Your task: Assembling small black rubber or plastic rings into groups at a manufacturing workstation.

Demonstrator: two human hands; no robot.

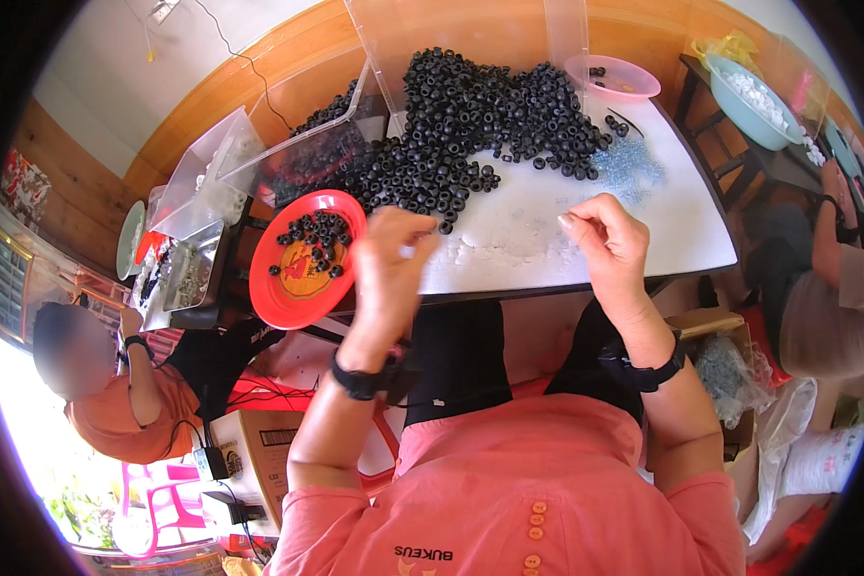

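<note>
Head view

- Left hand (386, 264): raised over the near table edge, fingers drawn together in a pinch on a tiny pale piece; what the piece is cannot be told. Black band on the wrist.
- Right hand (610, 245): raised just right of the left hand, thumb and forefinger curled together as if pinching; whether anything sits between them cannot be told. Black band on this wrist too.
- Large heap of small black ring-shaped parts (480, 110): spread over the far half of the table, well beyond both hands; judged the stock not yet handled, and by far the greater share.
- Round red plastic plate (298, 288): at the table's left edge, just beside the left hand, bearing a small cluster of the same black rings (312, 235); judged the finished lot, so the work looks early.
- Patch of small clear bluish beads (629, 163): right of the heap, on the table.
- Round pink plastic dish (612, 79): far right corner, a few black rings inside.
- White rectangular table top (682, 226): worn and flecked near the hands.
- Clear plastic bins (211, 178): left of the table, one holding black rings.
- Room: wooden wall panelling (288, 58) behind; a light blue bowl (749, 91) of white pieces on a dark side stand; a person in an orange shirt (115, 403) seated at left; cardboard box (259, 451) on the floor.
</note>
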